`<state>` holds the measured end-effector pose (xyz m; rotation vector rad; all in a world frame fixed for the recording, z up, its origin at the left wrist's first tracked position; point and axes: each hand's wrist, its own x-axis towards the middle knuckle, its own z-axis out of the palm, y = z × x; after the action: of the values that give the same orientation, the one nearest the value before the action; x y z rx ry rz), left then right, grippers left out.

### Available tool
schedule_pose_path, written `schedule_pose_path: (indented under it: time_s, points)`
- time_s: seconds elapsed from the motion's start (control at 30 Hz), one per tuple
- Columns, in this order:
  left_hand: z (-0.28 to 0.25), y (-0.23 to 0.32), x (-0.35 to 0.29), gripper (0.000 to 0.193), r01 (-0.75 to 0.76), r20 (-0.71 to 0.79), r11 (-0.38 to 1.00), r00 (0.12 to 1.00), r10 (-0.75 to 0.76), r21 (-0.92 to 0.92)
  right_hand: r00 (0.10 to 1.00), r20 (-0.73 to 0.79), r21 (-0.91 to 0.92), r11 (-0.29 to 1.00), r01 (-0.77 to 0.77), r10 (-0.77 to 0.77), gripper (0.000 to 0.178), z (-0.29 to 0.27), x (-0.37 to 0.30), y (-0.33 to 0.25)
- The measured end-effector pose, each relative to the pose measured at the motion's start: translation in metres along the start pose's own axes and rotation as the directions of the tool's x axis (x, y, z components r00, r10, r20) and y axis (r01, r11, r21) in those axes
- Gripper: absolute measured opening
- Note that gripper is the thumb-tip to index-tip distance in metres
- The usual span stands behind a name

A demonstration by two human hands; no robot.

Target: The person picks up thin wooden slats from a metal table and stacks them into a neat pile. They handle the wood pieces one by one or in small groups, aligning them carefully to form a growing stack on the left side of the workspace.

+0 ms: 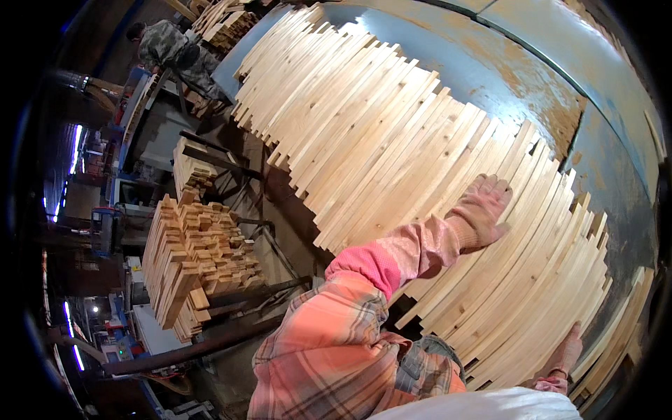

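Long, pale wooden strips (392,140) lie side by side in a wide layer on a blue-grey metal table, their ends uneven. My left hand (481,210), in a pinkish work glove with a knit cuff, rests flat on top of the strips near the middle of the layer. Its fingers are stretched out and hold nothing. At the lower right, my right hand (565,351) lies against the near right end of the layer with a finger extended. Part of that hand is hidden by its low angle and the white cloth in front of it.
More strips (616,336) lie along the right edge. On the left, stacked wooden pieces (199,259) sit on a dark metal rack (231,301). A person in camouflage clothing (178,56) bends over at the far left. The metal table (490,52) carries sawdust patches.
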<state>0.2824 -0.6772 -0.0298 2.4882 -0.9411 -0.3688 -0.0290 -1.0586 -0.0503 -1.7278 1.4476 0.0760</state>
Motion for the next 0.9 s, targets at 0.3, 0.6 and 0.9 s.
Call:
schedule_pose_path:
  time_s: [0.3,0.6,0.9]
  points:
    - [-0.067,-0.076,0.073,0.064,0.047,0.003,0.977,0.999,-0.049,0.207,0.996,0.037,-0.354,0.931,0.087,-0.079,0.065,0.061,-0.052,-0.162]
    - [-0.128,-0.139,0.063,0.059,0.08,-0.177,0.951,0.984,-0.027,0.299,0.987,0.134,-0.417,0.899,0.136,-0.087,0.067,0.104,-0.078,-0.251]
    - [-0.071,-0.039,-0.252,0.042,0.59,0.031,0.33,0.517,-0.855,-0.737,0.965,0.228,-0.333,0.921,0.204,-0.132,0.067,0.092,-0.105,-0.196]
